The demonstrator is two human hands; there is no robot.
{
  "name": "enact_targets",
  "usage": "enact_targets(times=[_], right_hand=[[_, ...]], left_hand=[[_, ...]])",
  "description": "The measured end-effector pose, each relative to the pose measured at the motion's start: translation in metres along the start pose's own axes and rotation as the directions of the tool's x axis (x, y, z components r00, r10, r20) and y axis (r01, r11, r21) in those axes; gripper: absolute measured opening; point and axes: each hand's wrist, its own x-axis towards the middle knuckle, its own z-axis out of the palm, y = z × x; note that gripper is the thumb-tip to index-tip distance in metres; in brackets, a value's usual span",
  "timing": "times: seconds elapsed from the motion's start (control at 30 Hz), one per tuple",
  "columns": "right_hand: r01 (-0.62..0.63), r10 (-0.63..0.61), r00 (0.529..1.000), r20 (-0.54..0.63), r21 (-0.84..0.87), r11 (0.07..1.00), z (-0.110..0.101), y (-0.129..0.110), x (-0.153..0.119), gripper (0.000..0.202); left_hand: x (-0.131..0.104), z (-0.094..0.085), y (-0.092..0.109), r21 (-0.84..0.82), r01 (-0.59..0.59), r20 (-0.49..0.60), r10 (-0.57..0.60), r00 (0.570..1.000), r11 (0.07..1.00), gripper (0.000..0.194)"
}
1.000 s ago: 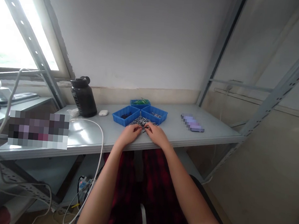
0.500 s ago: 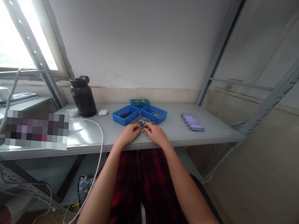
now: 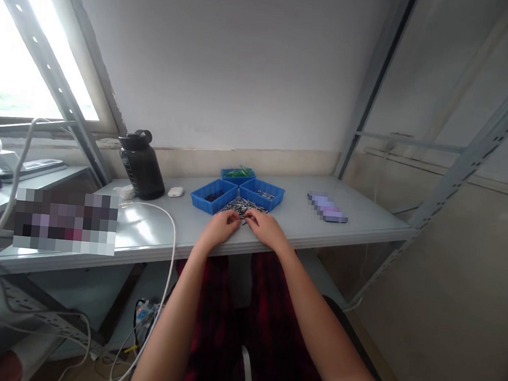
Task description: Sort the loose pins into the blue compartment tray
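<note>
My left hand point(image 3: 221, 228) and my right hand point(image 3: 267, 227) rest close together at the front of the table, fingers bent inward. Each has thumb and fingertips pressed together at the near side of a pile of thin, silvery and dark metal pieces point(image 3: 249, 205). What the fingertips hold is too small to make out. Behind the pile are three blue bins: a left bin point(image 3: 200, 202) with dark small parts, a right bin point(image 3: 275, 199) with a few silvery thin pieces, and a back bin point(image 3: 231, 181) with green pieces.
A dark water bottle point(image 3: 144, 169) and a white earphone case point(image 3: 175, 192) stand left of the bins. A blurred-out phone point(image 3: 327, 208) lies to the right. A white cable point(image 3: 172, 248) hangs over the table's front edge point(image 3: 141, 256). Metal shelf posts flank the table.
My hands stay at the pile with only slight finger movement. Below the table, my legs have moved apart.
</note>
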Motion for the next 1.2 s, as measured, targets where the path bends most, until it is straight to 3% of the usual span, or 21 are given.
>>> enact_targets(times=[0.63,1.2], right_hand=[[-0.033,0.033,0.999,-0.001,-0.028,0.999,-0.0007,-0.0019,0.0007,0.025],[-0.034,0.035,0.999,-0.001,0.055,0.998,0.0007,0.0002,-0.0002,0.02]], left_hand=[[-0.0002,-0.0004,0.0006,0.004,-0.003,-0.01,0.003,1.0,1.0,0.018],[-0.0026,-0.0023,0.0045,-0.003,-0.024,-0.018,0.024,1.0,1.0,0.021]])
